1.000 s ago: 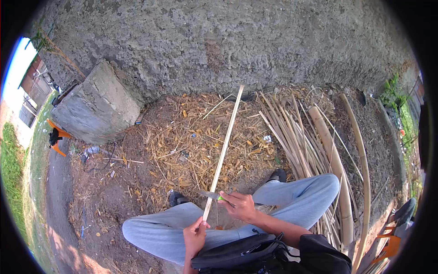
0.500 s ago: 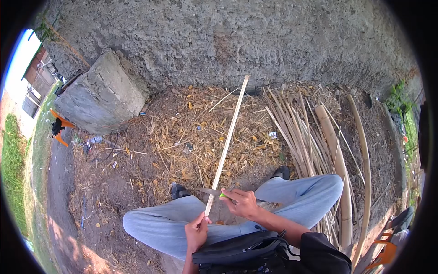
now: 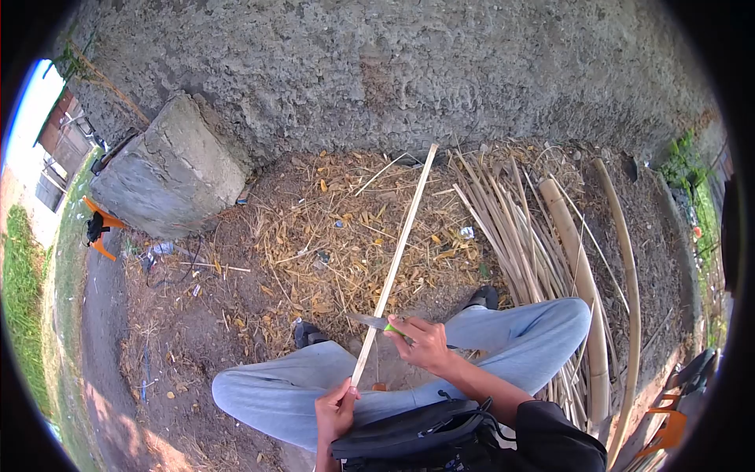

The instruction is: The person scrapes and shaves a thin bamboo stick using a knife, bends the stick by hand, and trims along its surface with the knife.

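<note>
A long, pale strip of split bamboo slants up and away from my lap toward the wall. My left hand pinches its near end between thumb and fingers. My right hand is wrapped round the green handle of a knife, whose blade lies across the strip a little above my left hand. Both hands are over my lap, between my bent knees. Whether the blade's edge is cutting in cannot be seen.
Split strips and thick bamboo poles lie at the right. A concrete block stands at the left by the rough wall. Dry leaves litter the ground. An orange object is at the lower right.
The knife and my right hand have moved slightly up along the strip since the last frame. The strip's far end has swung a little to the right. My left hand keeps its hold.
</note>
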Demonstrator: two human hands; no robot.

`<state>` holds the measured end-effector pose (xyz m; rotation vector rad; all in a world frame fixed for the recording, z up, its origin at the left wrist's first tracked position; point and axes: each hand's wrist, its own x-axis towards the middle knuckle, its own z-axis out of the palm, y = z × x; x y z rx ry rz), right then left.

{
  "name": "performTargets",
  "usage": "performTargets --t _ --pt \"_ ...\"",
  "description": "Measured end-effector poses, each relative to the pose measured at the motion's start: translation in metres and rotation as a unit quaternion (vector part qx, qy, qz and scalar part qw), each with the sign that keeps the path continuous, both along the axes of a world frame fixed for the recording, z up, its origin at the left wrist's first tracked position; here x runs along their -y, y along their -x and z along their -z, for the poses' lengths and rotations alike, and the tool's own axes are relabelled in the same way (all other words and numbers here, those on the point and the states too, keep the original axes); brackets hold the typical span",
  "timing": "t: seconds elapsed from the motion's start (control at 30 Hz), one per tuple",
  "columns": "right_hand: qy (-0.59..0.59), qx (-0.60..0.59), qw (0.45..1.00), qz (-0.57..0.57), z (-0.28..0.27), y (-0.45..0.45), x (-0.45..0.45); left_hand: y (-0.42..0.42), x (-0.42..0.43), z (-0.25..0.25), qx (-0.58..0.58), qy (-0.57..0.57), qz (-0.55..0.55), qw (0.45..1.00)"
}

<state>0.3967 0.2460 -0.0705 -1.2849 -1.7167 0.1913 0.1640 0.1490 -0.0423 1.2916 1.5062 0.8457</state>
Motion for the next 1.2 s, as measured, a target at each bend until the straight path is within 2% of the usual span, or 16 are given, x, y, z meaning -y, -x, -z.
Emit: performTargets --t 0.27,0.47,0.53,0.57,0.63,0.67,0.73,0.77,0.83,0.93,1.0,1.07,1.13,1.2 --pt "-0.015 0.026 1.0 -0.004 0.007 0.007 0.004 0.015 0.009 0.005 -0.006 0.005 0.021 1.0" --pt "-0.011 0.023 0.999 0.036 0.009 -0.005 -0.003 0.024 0.021 0.017 -0.008 0.002 0.016 1.0" --pt "0.059 -0.023 0.994 0.09 0.01 -0.02 -0.018 0.032 0.027 0.028 -0.015 -0.142 0.052 0.988" --pt "0.06 -0.023 0.994 0.091 0.008 -0.022 -0.019 0.035 0.028 0.026 -0.015 -0.141 0.054 0.988" --pt "0.029 -0.02 0.997 0.073 0.004 -0.022 -0.017 0.042 0.035 0.012 -0.061 -0.007 0.064 0.996" --pt "0.029 -0.021 0.997 0.073 0.006 -0.021 -0.018 0.046 0.037 0.009 -0.061 -0.007 0.064 0.996" --pt "0.032 -0.05 0.994 0.088 0.01 -0.021 -0.022 0.052 0.041 0.005 -0.014 0.09 0.035 0.995" --pt "0.033 -0.049 0.994 0.088 0.01 -0.023 -0.022 0.05 0.043 0.003 -0.014 0.09 0.036 0.995" --pt "0.027 -0.037 0.995 0.084 0.009 -0.024 -0.022 0.046 0.047 -0.001 -0.031 0.015 0.022 0.999" --pt "0.004 -0.031 0.996 0.079 0.006 -0.023 -0.021 0.053 0.054 -0.002 0.017 0.068 -0.009 0.998" --pt "0.004 -0.024 0.997 0.078 0.01 -0.023 -0.021 0.061 0.065 0.009 0.013 0.061 -0.001 0.998" --pt "0.005 -0.018 0.997 0.079 0.01 -0.023 -0.021 0.056 0.063 -0.004 0.006 0.055 0.008 0.998" --pt "0.015 -0.016 0.996 0.081 0.009 -0.023 -0.02 0.054 0.064 -0.022 -0.076 0.1 0.026 0.992" --pt "-0.004 -0.015 0.997 0.08 0.011 -0.022 -0.022 0.058 0.065 -0.02 -0.083 0.108 0.034 0.99"
